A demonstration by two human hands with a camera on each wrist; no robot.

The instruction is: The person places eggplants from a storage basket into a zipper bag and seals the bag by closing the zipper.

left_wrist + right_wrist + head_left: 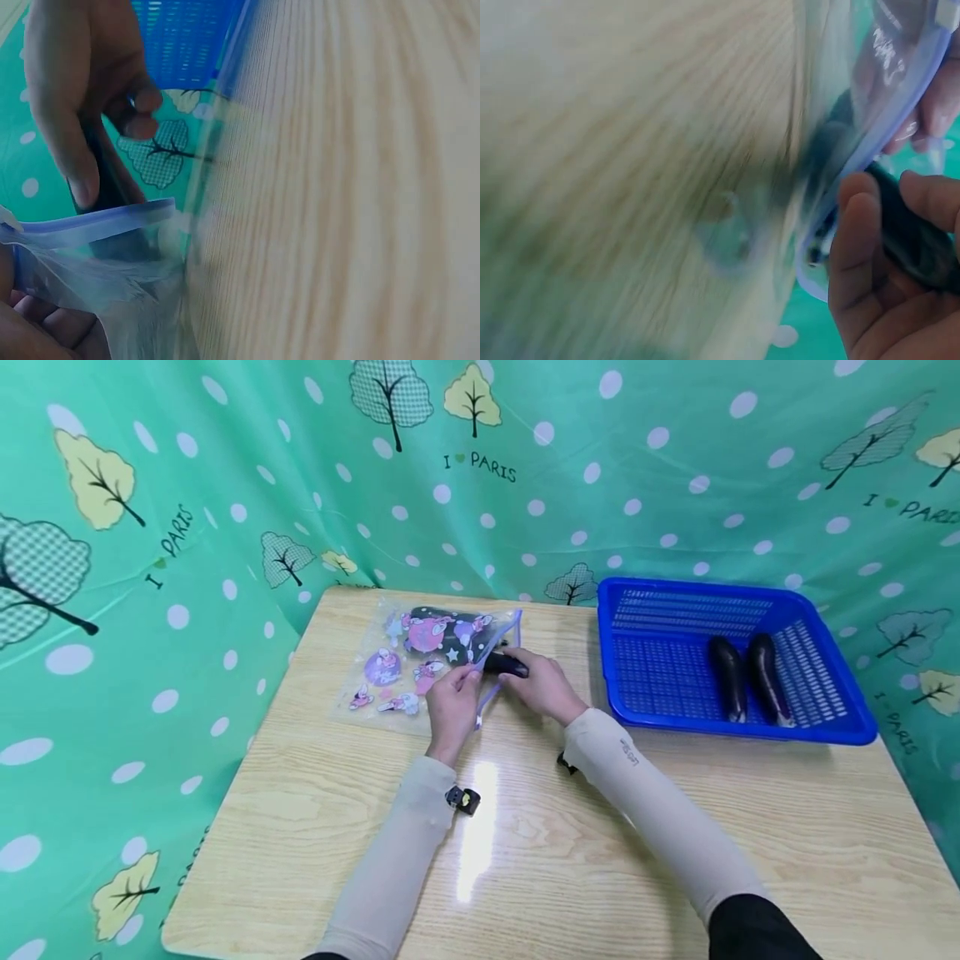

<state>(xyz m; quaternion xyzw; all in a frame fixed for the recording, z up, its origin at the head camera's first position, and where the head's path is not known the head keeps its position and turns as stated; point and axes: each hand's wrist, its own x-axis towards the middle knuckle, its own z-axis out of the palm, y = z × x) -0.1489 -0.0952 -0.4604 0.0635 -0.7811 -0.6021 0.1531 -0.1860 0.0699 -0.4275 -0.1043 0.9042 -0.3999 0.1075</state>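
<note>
A clear zip bag [382, 685] printed with cartoon figures lies on the table, its purple zip edge facing right. Inside its far part are dark eggplants [442, 635]. My left hand [453, 706] pinches the bag's rim near the mouth. My right hand [546, 683] grips another eggplant [510, 665], whose front part is within the mouth. In the left wrist view that eggplant [112, 184] passes the purple zip edge, thumb on one side. The right wrist view shows the curled fingers [855, 247] around the eggplant [919, 240].
A blue plastic basket [738, 735] stands on the right of the wooden table [525, 877], with two eggplants [727, 677] lying in it. A green printed curtain [525, 527] hangs behind and to the left of the table. A small watch-like device [463, 800] sits on my left wrist.
</note>
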